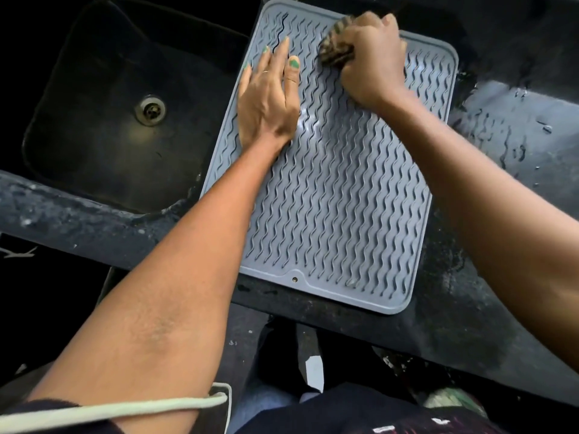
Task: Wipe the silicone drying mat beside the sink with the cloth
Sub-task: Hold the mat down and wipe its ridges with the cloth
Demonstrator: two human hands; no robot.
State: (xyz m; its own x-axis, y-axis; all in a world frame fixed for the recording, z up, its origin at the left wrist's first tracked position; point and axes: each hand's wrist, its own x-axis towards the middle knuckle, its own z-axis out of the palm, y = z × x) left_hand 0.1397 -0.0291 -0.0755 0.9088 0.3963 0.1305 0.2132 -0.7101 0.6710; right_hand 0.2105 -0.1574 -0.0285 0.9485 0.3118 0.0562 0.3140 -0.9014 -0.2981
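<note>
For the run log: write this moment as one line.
stage: wiping | right hand: grips striped cloth at far end of grey silicone mat | left hand: flat, steadying mat | sink: left of mat

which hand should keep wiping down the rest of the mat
Right. The right hand already grips the cloth at the far end of the mat, while the left hand lies flat on the mat, steadying it.

No text, label, brand, number or sign can be read anywhere in the head view; the only candidate is a set of pale marks on the dark garment (407,429) at the bottom edge, too blurred and cropped to make out.
</note>
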